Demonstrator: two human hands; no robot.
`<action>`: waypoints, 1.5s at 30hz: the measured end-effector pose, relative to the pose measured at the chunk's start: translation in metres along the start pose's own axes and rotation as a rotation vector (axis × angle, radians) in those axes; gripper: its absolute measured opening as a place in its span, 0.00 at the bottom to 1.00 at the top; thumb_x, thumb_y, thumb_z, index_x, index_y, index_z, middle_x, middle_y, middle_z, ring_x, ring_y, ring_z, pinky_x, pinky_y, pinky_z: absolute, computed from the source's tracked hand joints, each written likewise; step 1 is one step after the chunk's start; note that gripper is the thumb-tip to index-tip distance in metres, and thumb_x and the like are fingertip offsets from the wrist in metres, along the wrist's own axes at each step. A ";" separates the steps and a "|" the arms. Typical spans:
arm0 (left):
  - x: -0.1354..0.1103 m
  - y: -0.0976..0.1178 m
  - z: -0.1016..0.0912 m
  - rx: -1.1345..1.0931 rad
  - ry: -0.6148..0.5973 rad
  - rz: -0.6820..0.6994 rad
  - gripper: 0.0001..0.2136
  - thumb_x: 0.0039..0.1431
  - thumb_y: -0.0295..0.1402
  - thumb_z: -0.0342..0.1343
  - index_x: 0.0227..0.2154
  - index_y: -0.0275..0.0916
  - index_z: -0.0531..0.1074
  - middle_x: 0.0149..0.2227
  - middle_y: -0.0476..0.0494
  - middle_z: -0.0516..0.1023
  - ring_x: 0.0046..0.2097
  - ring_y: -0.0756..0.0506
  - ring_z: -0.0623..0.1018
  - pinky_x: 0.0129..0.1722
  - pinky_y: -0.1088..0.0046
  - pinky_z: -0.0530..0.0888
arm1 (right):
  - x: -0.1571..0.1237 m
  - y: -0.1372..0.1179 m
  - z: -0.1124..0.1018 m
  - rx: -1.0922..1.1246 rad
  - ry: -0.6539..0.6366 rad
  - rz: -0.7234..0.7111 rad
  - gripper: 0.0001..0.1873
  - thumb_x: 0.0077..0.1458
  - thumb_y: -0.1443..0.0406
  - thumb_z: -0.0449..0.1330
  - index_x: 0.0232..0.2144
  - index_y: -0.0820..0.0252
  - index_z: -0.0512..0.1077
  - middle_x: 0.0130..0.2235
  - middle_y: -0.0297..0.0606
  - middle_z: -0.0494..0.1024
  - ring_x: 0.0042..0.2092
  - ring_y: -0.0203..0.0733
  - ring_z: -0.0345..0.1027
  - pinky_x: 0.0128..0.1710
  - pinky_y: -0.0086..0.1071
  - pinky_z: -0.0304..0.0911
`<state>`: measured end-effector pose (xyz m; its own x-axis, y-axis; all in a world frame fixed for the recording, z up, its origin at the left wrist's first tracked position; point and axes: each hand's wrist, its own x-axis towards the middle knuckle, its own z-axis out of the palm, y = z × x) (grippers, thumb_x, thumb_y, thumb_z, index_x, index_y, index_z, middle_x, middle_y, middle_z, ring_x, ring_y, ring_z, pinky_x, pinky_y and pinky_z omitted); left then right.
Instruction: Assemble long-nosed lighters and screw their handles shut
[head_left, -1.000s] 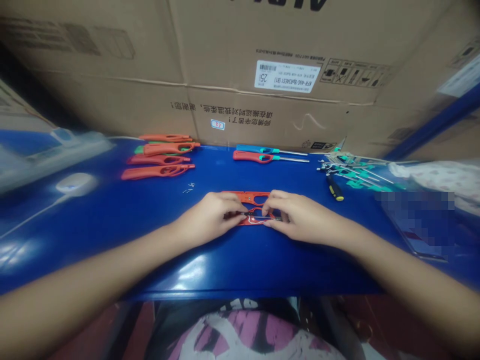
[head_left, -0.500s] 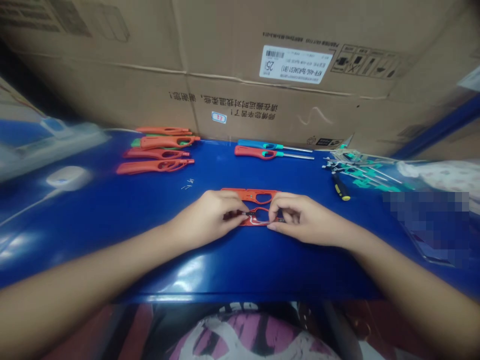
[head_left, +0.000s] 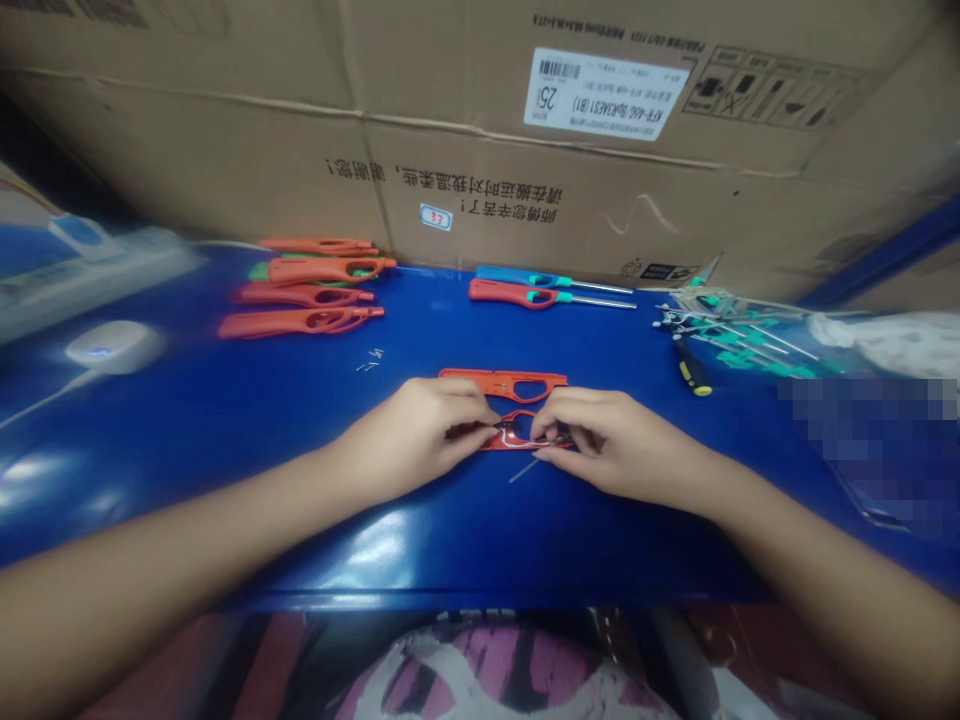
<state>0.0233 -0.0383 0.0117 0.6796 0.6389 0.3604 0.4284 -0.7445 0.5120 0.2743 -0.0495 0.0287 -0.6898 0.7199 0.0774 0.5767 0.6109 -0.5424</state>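
An orange lighter shell half (head_left: 491, 446) lies open-side up on the blue table (head_left: 450, 540), partly hidden by both hands. My left hand (head_left: 442, 425) is closed at its left end, pinching a small black part (head_left: 500, 427) at the trigger opening. A white wire (head_left: 511, 441) runs from there across the shell toward my right hand (head_left: 589, 430). That hand is closed over the shell's right end, its fingertips on a thin clear tube (head_left: 523, 470) that sticks out toward the front. Just behind lies the other orange shell half (head_left: 480, 381).
Several orange lighter shells (head_left: 300, 322) lie back left, near small screws (head_left: 369, 360). Two lighters, one blue (head_left: 510, 275) and one red (head_left: 502, 292), lie at the back by a cardboard box (head_left: 450, 100). A screwdriver (head_left: 691, 370) and metal rods with green parts (head_left: 739, 330) are right.
The thin clear tube now shows below my right fingertips, angled toward the front left. My right fingers have shifted slightly over the shell; my left hand keeps its pinch. The camera view has tilted slightly.
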 end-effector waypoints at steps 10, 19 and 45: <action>0.000 0.001 -0.001 0.007 0.000 -0.003 0.05 0.63 0.27 0.59 0.36 0.34 0.80 0.36 0.44 0.81 0.37 0.48 0.80 0.39 0.73 0.75 | 0.000 0.000 0.000 -0.008 -0.004 0.011 0.03 0.60 0.68 0.62 0.37 0.58 0.75 0.33 0.31 0.74 0.29 0.31 0.61 0.32 0.26 0.57; -0.002 -0.001 0.002 -0.034 0.011 0.003 0.06 0.64 0.28 0.58 0.37 0.34 0.81 0.36 0.43 0.81 0.37 0.48 0.80 0.40 0.72 0.76 | 0.000 0.000 0.002 -0.039 0.000 -0.013 0.04 0.61 0.68 0.60 0.39 0.58 0.74 0.36 0.34 0.75 0.33 0.33 0.64 0.33 0.28 0.58; -0.020 0.027 -0.008 0.656 -0.282 0.029 0.19 0.69 0.34 0.49 0.61 0.36 0.68 0.46 0.33 0.73 0.46 0.35 0.73 0.43 0.56 0.73 | 0.000 0.000 0.004 -0.070 0.013 -0.025 0.04 0.62 0.66 0.58 0.36 0.57 0.72 0.35 0.34 0.76 0.36 0.36 0.68 0.36 0.30 0.60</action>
<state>0.0162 -0.0698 0.0249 0.7862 0.6089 0.1060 0.6177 -0.7798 -0.1016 0.2727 -0.0502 0.0254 -0.6988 0.7081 0.1017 0.5888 0.6501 -0.4804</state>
